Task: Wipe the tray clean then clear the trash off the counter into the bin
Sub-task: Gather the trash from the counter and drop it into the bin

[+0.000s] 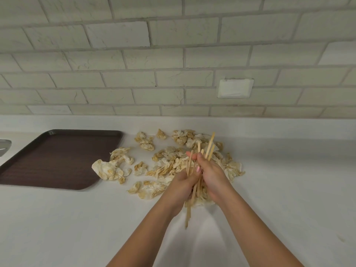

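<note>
A dark brown tray (57,158) lies empty on the white counter at the left. Several crumpled, stained paper napkins (111,168) are scattered to its right, around and under my hands. Both hands meet over the pile and grip one bundle of thin wooden stir sticks (209,146). My left hand (183,186) holds the lower part of the bundle. My right hand (210,173) wraps the upper part. The sticks poke out above the right hand and below the left one. No bin is in view.
The white counter (289,180) runs to a brick-tile wall at the back. A white wall plate (235,88) sits on the wall at the right. A metal edge (4,146) shows at the far left.
</note>
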